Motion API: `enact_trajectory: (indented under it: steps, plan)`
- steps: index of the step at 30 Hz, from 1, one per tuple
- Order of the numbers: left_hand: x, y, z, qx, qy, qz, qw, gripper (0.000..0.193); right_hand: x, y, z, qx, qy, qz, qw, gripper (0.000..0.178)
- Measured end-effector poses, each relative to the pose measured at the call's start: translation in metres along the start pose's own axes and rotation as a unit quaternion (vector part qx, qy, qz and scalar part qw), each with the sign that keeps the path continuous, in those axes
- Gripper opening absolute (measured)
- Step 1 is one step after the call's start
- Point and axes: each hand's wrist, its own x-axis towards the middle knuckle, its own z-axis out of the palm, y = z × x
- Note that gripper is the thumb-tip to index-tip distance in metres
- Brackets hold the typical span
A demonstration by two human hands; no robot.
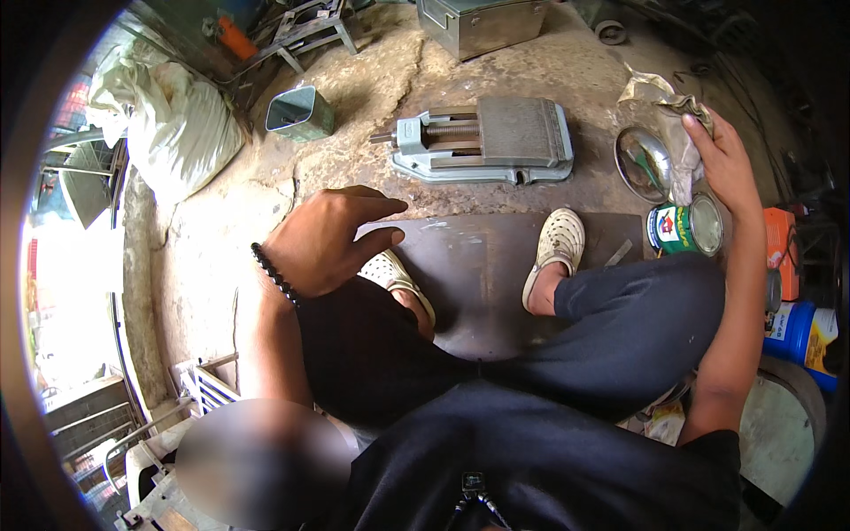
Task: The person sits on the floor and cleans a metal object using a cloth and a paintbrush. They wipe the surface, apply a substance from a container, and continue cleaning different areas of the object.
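My left hand (pixel 332 232) hovers above my left knee and shoe, holding nothing, with thumb and fingers apart. A black beaded bracelet (pixel 275 274) circles that wrist. Off to the right, my right hand (pixel 724 161) grips a crumpled, stained cloth (pixel 680 146), which hangs over the edge of a round metal bowl (pixel 627 180). Inside the bowl lies a green-handled brush or similar tool (pixel 649 166); the cloth partly hides the bowl. Ahead of my feet a light blue-grey machine vise (pixel 496 133) lies flat on the floor, its screw pointing left.
Near the bowl stands an open paint can (pixel 686 227). A blue container (pixel 797 334) and an orange case (pixel 781 243) are farther right. Beyond the vise sit a green square bin (pixel 301 113) and a metal box (pixel 482 26). A white sack (pixel 181 124) leans at the left.
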Motion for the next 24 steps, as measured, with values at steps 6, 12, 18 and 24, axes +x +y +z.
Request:
enact_trajectory:
  steps: [6, 12, 18, 24]
  plan:
    - [0.004, -0.008, -0.002, -0.006, -0.011, -0.026, 1.000, 0.038, 0.008, 0.000, 0.006, -0.061, 0.018, -0.021, 0.998, 0.039]
    - [0.003, -0.029, -0.022, -0.018, 0.036, -0.060, 0.997, 0.038, 0.024, 0.002, 0.011, 0.034, -0.056, 0.024, 0.998, 0.033]
    - [0.012, -0.055, -0.028, -0.054, 0.020, -0.053, 0.997, 0.034, 0.046, 0.002, 0.014, 0.066, -0.101, 0.071, 0.990, 0.033]
    - [0.035, -0.079, -0.033, -0.077, -0.032, -0.066, 0.994, 0.030, 0.072, 0.009, 0.022, 0.068, -0.096, 0.075, 0.990, 0.031]
